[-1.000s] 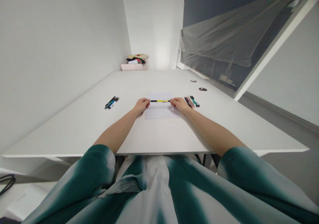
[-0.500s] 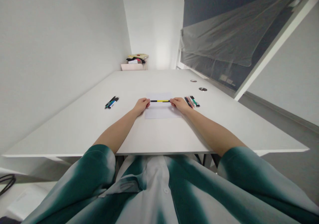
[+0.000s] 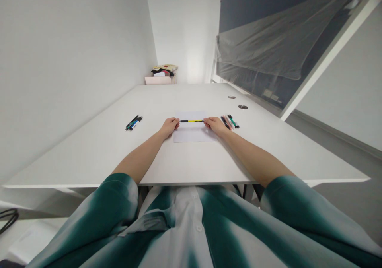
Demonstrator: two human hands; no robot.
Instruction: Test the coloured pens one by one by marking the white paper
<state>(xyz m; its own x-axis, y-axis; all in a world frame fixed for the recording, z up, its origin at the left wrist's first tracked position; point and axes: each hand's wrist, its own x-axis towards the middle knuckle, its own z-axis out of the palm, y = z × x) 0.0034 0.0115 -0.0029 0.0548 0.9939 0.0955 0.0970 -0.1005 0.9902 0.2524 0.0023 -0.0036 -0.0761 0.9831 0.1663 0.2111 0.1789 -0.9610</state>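
Note:
A yellow and black pen (image 3: 191, 121) is held level, just above a white sheet of paper (image 3: 193, 133) on the white table (image 3: 185, 160). My left hand (image 3: 170, 125) pinches its left end with the fingers closed. My right hand (image 3: 214, 125) grips its right end in the same way. Both forearms rest on the table.
Several pens (image 3: 229, 121) lie just right of my right hand. Another small group of pens (image 3: 133, 123) lies at the left. Two round cable holes (image 3: 242, 107) sit further back on the right. A box with clutter (image 3: 161, 75) stands at the far end.

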